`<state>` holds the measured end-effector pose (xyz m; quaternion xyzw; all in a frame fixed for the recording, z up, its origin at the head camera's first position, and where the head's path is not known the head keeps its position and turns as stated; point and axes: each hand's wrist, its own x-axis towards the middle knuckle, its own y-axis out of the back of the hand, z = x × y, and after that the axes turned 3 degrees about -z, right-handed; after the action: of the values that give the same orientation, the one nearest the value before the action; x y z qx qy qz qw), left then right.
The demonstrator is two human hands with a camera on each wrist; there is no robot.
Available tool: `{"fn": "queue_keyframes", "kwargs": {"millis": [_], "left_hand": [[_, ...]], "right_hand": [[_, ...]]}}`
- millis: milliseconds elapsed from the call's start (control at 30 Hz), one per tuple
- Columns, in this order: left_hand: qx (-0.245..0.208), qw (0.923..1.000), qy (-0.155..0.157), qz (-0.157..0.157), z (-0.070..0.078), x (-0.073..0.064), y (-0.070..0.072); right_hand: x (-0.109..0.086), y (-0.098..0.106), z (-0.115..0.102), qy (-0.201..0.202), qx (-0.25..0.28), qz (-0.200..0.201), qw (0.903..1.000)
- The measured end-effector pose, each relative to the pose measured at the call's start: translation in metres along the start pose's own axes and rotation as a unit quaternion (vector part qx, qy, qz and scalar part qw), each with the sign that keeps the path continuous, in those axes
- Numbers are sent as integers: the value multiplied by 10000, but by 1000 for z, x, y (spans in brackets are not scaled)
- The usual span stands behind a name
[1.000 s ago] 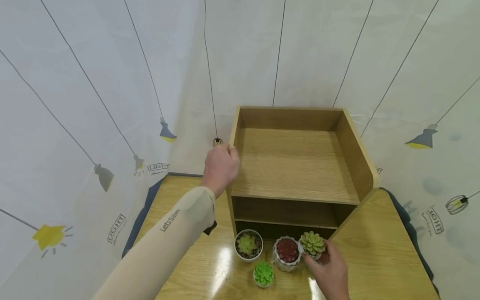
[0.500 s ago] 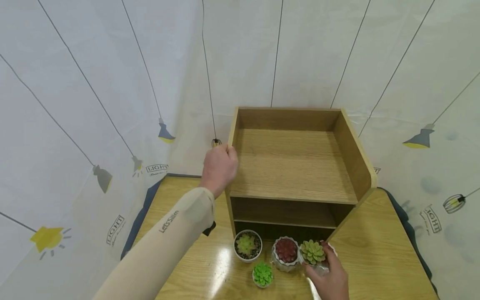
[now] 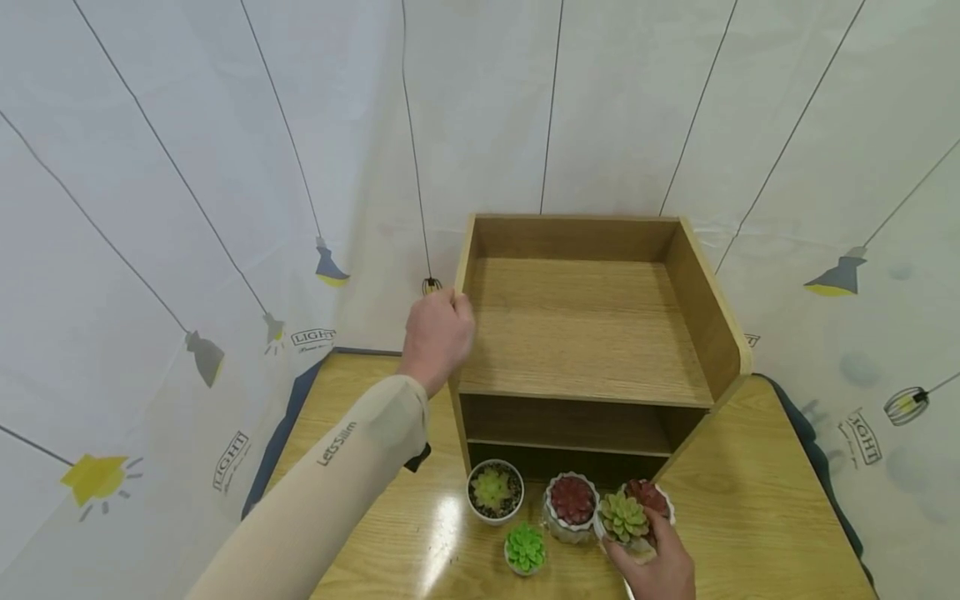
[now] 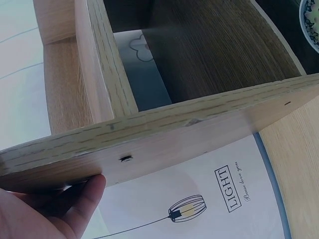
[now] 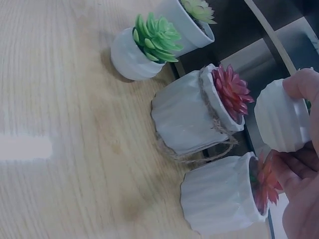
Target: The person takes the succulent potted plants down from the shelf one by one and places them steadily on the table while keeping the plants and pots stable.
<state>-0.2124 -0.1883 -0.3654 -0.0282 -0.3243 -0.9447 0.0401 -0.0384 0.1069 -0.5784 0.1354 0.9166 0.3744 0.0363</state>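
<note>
My left hand (image 3: 437, 342) grips the left side panel of a wooden shelf unit (image 3: 592, 325); in the left wrist view its thumb (image 4: 92, 199) lies against the panel's outer face. Between thumb and fingers, my right hand (image 3: 663, 562) holds a small white pot (image 5: 280, 117) with a pale green succulent (image 3: 624, 517). That pot is raised off the table, close by a white pot (image 5: 217, 196) with a red succulent (image 3: 648, 496). To its left stands another red succulent (image 3: 572, 500) in a white pot with twine (image 5: 224, 134) round its neck.
A bright green succulent (image 3: 525, 547) in a small white pot stands nearest me. Behind it, close to the shelf's front left corner, sits a yellow-green succulent (image 3: 492, 490) in a white pot. A wall sheet (image 3: 630, 108) printed with lamps hangs behind the table (image 3: 772, 500).
My right hand has brought the pale green succulent slightly toward me, uncovering the red one behind it. The left hand has kept its hold on the shelf panel.
</note>
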Motion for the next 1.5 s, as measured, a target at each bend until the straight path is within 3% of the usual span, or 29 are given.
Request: {"fn": "queue_keyframes", "kwargs": {"millis": [133, 433, 767, 1067, 1333, 1500], "left_hand": [[-33, 10000, 15, -28, 0, 0, -1], [34, 10000, -42, -10, 0, -1, -2], [13, 10000, -62, 24, 1, 0, -1], [11, 10000, -46, 9, 1, -1, -2], [15, 10000, -55, 44, 1, 0, 0], [-5, 10000, -5, 12, 1, -1, 1]], "right_hand": [[-2, -2, 3, -78, 36, -37, 10000], [-6, -12, 20, 604, 75, 334, 9976], [-9, -18, 32, 792, -42, 343, 9963], [-12, -23, 43, 444, 203, -72, 9988], [-11, -21, 42, -120, 399, -543, 9977], [-11, -23, 40, -354, 513, -616, 9962]]}}
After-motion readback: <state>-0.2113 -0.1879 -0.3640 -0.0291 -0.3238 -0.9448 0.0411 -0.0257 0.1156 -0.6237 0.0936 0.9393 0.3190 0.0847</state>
